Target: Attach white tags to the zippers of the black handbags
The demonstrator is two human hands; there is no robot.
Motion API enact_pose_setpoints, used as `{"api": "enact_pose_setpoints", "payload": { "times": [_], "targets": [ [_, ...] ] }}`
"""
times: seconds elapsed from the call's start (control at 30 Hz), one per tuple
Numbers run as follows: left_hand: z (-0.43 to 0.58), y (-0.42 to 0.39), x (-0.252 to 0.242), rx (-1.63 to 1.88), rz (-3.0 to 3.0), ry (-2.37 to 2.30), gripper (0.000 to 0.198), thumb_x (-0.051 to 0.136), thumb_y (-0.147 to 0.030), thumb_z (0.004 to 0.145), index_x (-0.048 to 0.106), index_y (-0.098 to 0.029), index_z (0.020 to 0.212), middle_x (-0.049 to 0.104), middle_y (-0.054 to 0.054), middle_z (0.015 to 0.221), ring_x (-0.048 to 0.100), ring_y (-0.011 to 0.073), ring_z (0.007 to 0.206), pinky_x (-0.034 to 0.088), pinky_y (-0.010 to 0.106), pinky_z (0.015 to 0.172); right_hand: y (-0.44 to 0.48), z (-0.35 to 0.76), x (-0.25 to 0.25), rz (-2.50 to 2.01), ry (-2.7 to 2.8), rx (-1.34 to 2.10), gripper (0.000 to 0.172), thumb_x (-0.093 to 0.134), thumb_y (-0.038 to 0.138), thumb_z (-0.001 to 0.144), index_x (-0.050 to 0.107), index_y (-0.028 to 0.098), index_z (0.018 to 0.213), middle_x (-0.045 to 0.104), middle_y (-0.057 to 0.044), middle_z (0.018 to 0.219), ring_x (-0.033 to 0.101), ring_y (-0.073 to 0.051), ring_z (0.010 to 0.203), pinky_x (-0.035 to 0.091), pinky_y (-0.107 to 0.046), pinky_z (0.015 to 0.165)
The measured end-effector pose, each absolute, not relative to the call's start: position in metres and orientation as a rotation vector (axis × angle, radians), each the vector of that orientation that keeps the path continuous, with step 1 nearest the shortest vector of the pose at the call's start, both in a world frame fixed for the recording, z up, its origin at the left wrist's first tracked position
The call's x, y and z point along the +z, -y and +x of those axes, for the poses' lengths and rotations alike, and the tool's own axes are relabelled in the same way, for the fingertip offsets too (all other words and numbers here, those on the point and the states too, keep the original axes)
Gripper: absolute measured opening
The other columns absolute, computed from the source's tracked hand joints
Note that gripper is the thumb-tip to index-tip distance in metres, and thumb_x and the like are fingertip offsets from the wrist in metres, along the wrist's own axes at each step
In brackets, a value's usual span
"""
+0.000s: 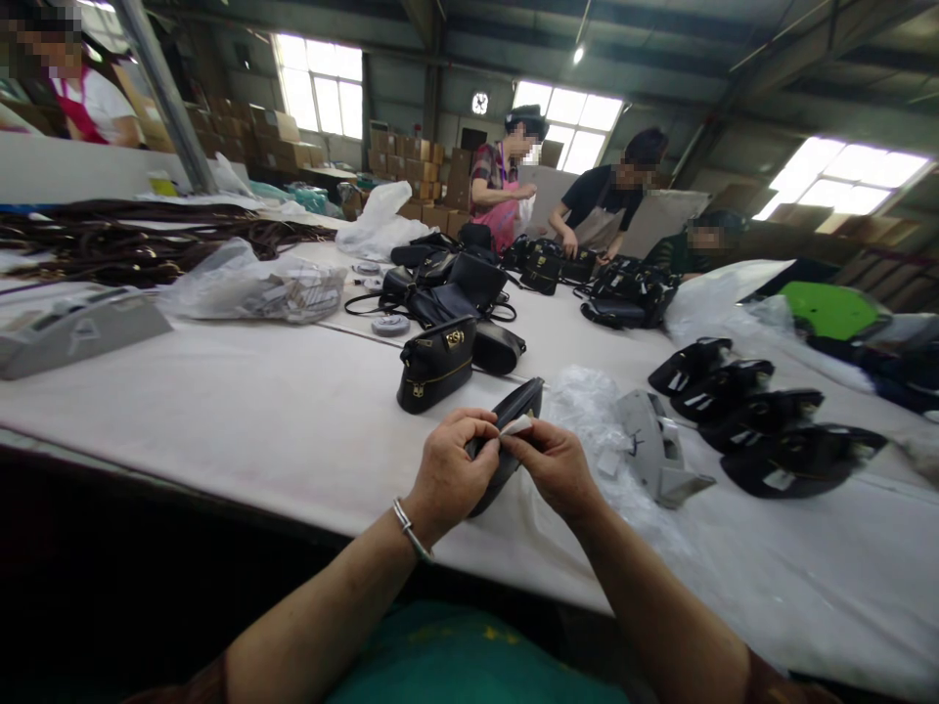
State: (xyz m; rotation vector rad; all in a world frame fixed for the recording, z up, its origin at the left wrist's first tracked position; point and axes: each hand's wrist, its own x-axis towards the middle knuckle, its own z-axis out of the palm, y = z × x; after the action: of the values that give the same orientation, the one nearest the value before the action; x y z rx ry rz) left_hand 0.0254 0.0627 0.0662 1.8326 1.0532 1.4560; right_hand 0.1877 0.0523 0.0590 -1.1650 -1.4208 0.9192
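My left hand [451,469], with a metal bangle on the wrist, is closed around a small black pouch [517,404] held just above the near edge of the white table [242,411]. My right hand [554,462] pinches a small white tag [516,425] against the pouch's edge. Both hands touch each other over the pouch. A black handbag with gold hardware [435,363] stands upright just beyond my hands.
A row of black pouches with white tags [740,403] lies at the right, beside a grey tape dispenser [655,445] and clear plastic wrap [587,401]. More black bags [455,284] pile mid-table. Another dispenser [73,328] sits left. Three people work at the far end.
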Motion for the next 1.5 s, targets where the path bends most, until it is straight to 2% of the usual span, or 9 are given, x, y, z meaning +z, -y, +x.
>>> {"api": "enact_pose_setpoints", "payload": {
  "times": [0.13,0.23,0.3,0.43,0.63,0.83,1.13,1.5],
  "targets": [
    [0.029,-0.064,0.057,1.496,1.801,-1.031,0.012,0.064,-0.008,0.078,0.066,-0.018,0.085,0.069,0.008,0.101,0.067,0.0183,0.093,0.056,0.034,0.089,-0.052,0.187,0.06,-1.17,1.453,0.862,0.013,0.072,0.032,0.081,0.075,0.019,0.083,0.071,-0.002,0.076,0.06,-0.017,0.072,0.046,-0.028,0.066],
    [0.032,-0.063,0.05,1.584,1.739,-1.012,0.02,0.065,-0.01,0.078,0.06,-0.018,0.095,0.065,0.008,0.107,0.066,0.0189,0.098,0.057,0.033,0.085,-0.052,0.185,0.06,-1.174,1.444,0.854,0.014,0.072,0.032,0.081,0.074,0.018,0.08,0.07,-0.002,0.075,0.06,-0.017,0.07,0.046,-0.028,0.065],
    [0.032,-0.062,0.048,1.648,1.772,-1.006,0.018,0.065,-0.009,0.078,0.058,-0.019,0.092,0.061,0.009,0.11,0.064,0.0196,0.102,0.058,0.033,0.083,-0.051,0.184,0.061,-1.185,1.43,0.847,0.014,0.072,0.031,0.081,0.073,0.018,0.078,0.07,-0.002,0.074,0.059,-0.017,0.069,0.046,-0.027,0.064],
    [0.031,-0.061,0.053,1.712,1.963,-0.986,0.015,0.062,-0.005,0.08,0.063,-0.019,0.084,0.058,0.008,0.104,0.06,0.019,0.101,0.055,0.034,0.086,-0.049,0.18,0.063,-1.193,1.413,0.845,0.015,0.072,0.032,0.081,0.073,0.017,0.078,0.068,-0.001,0.072,0.058,-0.016,0.067,0.044,-0.026,0.062],
    [0.03,-0.059,0.053,1.72,1.999,-0.999,0.02,0.063,-0.007,0.083,0.071,-0.019,0.097,0.059,0.006,0.095,0.06,0.0164,0.089,0.055,0.031,0.079,-0.048,0.178,0.064,-1.197,1.381,0.831,0.017,0.072,0.033,0.081,0.071,0.017,0.075,0.065,0.0,0.068,0.055,-0.014,0.062,0.042,-0.025,0.058],
    [0.028,-0.058,0.054,1.662,1.976,-1.029,0.016,0.063,-0.011,0.084,0.073,-0.018,0.094,0.06,0.007,0.091,0.061,0.0168,0.086,0.055,0.031,0.079,-0.047,0.179,0.062,-1.188,1.4,0.797,0.017,0.072,0.033,0.082,0.071,0.018,0.075,0.066,-0.001,0.069,0.056,-0.015,0.064,0.044,-0.026,0.06],
    [0.013,-0.067,0.067,1.35,1.983,-0.953,0.012,0.067,-0.015,0.083,0.074,-0.019,0.092,0.063,0.005,0.093,0.064,0.0166,0.088,0.055,0.03,0.082,-0.047,0.187,0.065,-1.168,1.586,0.579,0.011,0.069,0.026,0.085,0.073,0.02,0.077,0.063,0.0,0.069,0.056,-0.015,0.067,0.043,-0.027,0.062],
    [0.018,-0.068,0.073,1.42,2.065,-0.953,0.011,0.063,-0.008,0.079,0.069,-0.018,0.079,0.062,0.005,0.086,0.062,0.0164,0.082,0.053,0.029,0.077,-0.046,0.195,0.077,-1.164,1.817,0.41,0.015,0.06,0.026,0.092,0.075,0.023,0.095,0.072,-0.004,0.086,0.065,-0.019,0.078,0.051,-0.029,0.07]
  ]
}}
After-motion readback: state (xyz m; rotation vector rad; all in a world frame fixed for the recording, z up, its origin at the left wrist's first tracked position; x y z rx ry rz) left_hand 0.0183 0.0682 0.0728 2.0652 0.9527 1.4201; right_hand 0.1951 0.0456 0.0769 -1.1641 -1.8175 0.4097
